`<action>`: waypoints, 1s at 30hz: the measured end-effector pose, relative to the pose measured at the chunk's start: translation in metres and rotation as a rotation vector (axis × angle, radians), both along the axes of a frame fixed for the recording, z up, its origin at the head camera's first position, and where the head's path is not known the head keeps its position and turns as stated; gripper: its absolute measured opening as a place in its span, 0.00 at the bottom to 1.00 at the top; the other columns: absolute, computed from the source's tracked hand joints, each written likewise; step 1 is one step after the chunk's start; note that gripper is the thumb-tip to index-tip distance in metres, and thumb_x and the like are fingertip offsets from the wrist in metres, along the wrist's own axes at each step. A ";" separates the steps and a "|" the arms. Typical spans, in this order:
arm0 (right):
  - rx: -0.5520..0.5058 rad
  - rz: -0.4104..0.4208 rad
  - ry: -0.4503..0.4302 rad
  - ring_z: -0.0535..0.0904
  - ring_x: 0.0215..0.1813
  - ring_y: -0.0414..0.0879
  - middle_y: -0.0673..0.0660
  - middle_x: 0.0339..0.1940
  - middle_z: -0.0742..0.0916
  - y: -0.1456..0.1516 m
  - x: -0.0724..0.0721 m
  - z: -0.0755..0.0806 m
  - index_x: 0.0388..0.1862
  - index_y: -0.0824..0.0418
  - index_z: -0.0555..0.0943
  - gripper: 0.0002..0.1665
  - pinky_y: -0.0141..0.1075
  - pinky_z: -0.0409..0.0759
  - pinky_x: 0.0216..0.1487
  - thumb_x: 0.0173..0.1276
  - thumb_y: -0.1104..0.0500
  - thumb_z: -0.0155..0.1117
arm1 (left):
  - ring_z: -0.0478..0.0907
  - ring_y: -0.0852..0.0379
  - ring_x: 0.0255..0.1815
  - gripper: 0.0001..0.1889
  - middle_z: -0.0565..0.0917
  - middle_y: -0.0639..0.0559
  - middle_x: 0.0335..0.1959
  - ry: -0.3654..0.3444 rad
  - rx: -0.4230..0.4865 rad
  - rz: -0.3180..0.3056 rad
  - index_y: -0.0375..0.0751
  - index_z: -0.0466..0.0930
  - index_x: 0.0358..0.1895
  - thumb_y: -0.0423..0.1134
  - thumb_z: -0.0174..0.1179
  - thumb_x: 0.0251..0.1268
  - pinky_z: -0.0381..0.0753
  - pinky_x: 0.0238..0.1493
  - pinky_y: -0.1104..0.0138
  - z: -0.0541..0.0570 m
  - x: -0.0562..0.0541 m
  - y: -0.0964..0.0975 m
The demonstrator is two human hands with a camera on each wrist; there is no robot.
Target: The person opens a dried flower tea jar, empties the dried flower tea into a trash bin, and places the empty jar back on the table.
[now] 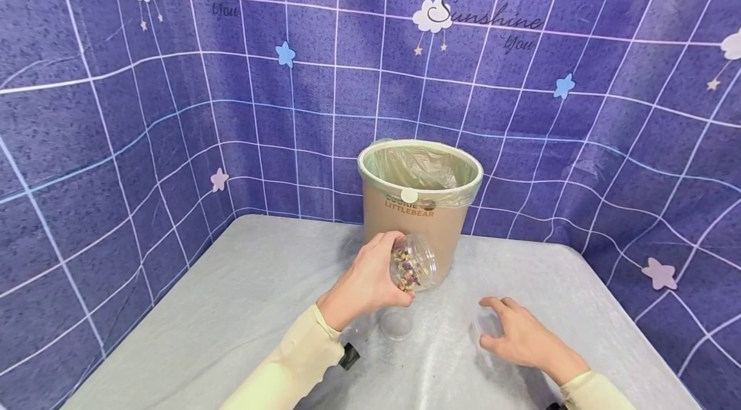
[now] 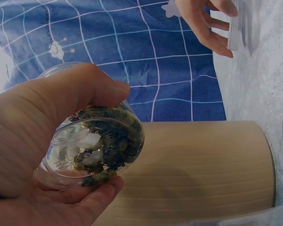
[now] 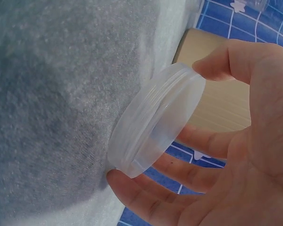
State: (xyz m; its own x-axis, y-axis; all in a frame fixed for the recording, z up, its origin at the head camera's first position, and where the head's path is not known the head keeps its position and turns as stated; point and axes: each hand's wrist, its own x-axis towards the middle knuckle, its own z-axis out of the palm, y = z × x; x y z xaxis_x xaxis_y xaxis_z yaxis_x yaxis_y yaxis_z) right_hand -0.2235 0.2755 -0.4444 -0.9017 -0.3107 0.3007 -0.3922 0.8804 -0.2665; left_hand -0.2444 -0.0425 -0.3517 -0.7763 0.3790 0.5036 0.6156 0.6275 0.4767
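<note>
My left hand (image 1: 370, 275) grips a clear plastic jar (image 1: 418, 263), tilted, in front of the bin. Dried flower bits (image 2: 115, 141) lie inside it, dark in the left wrist view. My right hand (image 1: 518, 336), low over the table at the right, holds a clear round lid (image 3: 155, 122) by its rim between thumb and fingers. The lid stands tilted at or just above the tabletop; whether it touches, I cannot tell. A second clear round piece (image 1: 396, 324) rests on the table below the jar. Another transparent item (image 1: 357, 329) beside it is partly hidden by my left wrist.
Behind the jar stands a tan bin (image 1: 413, 223) with a pale rim and a greenish plastic liner (image 1: 425, 165) inside. The table (image 1: 278, 255) has a grey cover. A blue-purple grid-patterned curtain (image 1: 324, 88) hangs at the back and both sides.
</note>
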 end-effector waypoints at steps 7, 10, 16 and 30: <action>0.025 -0.001 -0.013 0.83 0.43 0.52 0.59 0.46 0.85 0.001 0.002 0.000 0.59 0.60 0.81 0.37 0.48 0.82 0.47 0.48 0.51 0.75 | 0.79 0.53 0.55 0.46 0.80 0.49 0.55 0.002 0.000 0.000 0.42 0.72 0.63 0.43 0.83 0.31 0.80 0.59 0.59 0.001 -0.001 0.000; 0.037 0.005 -0.005 0.83 0.41 0.51 0.57 0.45 0.84 0.001 0.003 -0.001 0.59 0.60 0.82 0.37 0.48 0.82 0.47 0.47 0.51 0.76 | 0.79 0.53 0.55 0.46 0.80 0.49 0.55 -0.001 0.001 0.002 0.42 0.72 0.63 0.43 0.83 0.31 0.80 0.59 0.59 0.001 0.000 0.000; 0.054 0.020 0.031 0.82 0.40 0.51 0.54 0.43 0.84 0.001 0.003 -0.005 0.58 0.60 0.83 0.37 0.48 0.82 0.45 0.46 0.50 0.77 | 0.79 0.53 0.55 0.46 0.80 0.49 0.55 -0.001 -0.004 0.002 0.42 0.72 0.63 0.43 0.83 0.31 0.80 0.59 0.59 0.000 0.000 -0.001; 0.115 0.002 0.012 0.80 0.42 0.53 0.53 0.44 0.84 -0.003 0.008 -0.007 0.58 0.59 0.84 0.36 0.50 0.80 0.49 0.46 0.50 0.78 | 0.79 0.53 0.55 0.46 0.80 0.50 0.55 -0.008 -0.007 0.009 0.42 0.72 0.63 0.43 0.83 0.31 0.80 0.59 0.59 0.000 0.000 0.000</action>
State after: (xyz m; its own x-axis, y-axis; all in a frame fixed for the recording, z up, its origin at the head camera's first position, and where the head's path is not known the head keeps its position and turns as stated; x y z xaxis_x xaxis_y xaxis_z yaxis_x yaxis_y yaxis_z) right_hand -0.2157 0.2724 -0.4517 -0.8977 -0.3457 0.2733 -0.3967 0.9040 -0.1592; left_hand -0.2445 -0.0423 -0.3522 -0.7836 0.3755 0.4949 0.6062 0.6365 0.4768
